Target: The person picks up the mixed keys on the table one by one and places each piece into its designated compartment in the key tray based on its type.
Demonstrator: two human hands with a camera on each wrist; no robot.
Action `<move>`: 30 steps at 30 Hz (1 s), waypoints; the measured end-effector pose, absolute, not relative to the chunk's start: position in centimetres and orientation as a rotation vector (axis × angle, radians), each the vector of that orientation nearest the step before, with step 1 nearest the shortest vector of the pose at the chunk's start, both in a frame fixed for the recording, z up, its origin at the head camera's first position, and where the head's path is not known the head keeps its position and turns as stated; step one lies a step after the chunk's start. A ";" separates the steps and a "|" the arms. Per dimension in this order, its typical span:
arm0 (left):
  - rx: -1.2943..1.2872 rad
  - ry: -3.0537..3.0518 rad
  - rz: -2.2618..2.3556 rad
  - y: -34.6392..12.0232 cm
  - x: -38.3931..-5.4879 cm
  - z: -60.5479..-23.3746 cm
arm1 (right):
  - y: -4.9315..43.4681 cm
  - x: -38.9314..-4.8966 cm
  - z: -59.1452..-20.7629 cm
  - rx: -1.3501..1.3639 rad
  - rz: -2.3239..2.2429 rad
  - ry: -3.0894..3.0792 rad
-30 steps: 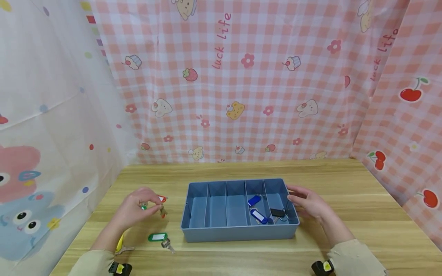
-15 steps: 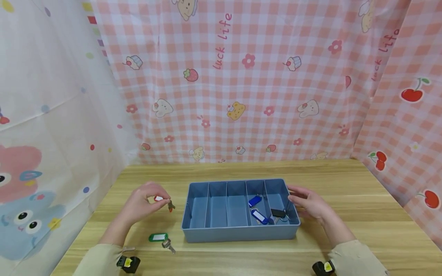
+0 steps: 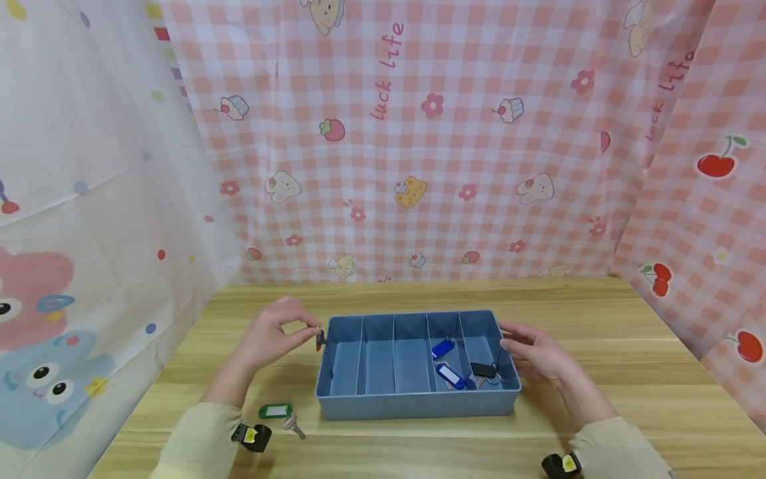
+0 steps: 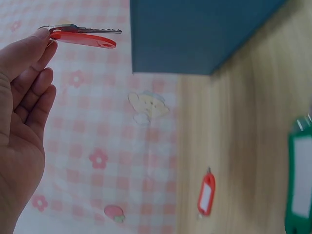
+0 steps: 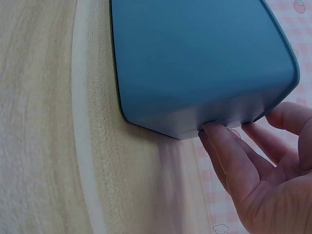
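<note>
My left hand (image 3: 272, 336) pinches a key by its ring between thumb and fingertips; the key (image 4: 100, 30) and its red tag (image 4: 83, 39) hang just outside the left end of a blue-grey divided box (image 3: 419, 407). My right hand (image 3: 541, 352) rests its fingertips against the box's right end wall, with the thumb at the rim. Two blue key tags (image 3: 450, 376) lie in the box's second compartment from the right. A black key tag (image 3: 483, 370) with a ring lies in the rightmost one. The three left compartments hold nothing visible.
A green key tag (image 3: 275, 411) with a key (image 3: 293, 426) lies on the wooden table (image 3: 419, 452) left of the box. Another red tag (image 4: 206, 195) lies on the table in the left wrist view. Patterned cloth (image 3: 431, 153) hangs behind and at both sides.
My left hand has lifted the key with the red tag and carried it rightward to the box's left end. My right hand and the box have stayed put.
</note>
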State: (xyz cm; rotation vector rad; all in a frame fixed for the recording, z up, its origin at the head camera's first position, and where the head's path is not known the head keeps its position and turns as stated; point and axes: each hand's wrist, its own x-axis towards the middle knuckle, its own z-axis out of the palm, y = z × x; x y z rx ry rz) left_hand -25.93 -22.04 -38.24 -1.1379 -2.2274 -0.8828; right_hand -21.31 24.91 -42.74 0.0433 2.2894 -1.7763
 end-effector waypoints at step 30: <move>-1.318 -2.277 -0.888 -12.4 -27.3 -34.5 | 24.8 -21.2 -42.6 0.044 -1.784 2.281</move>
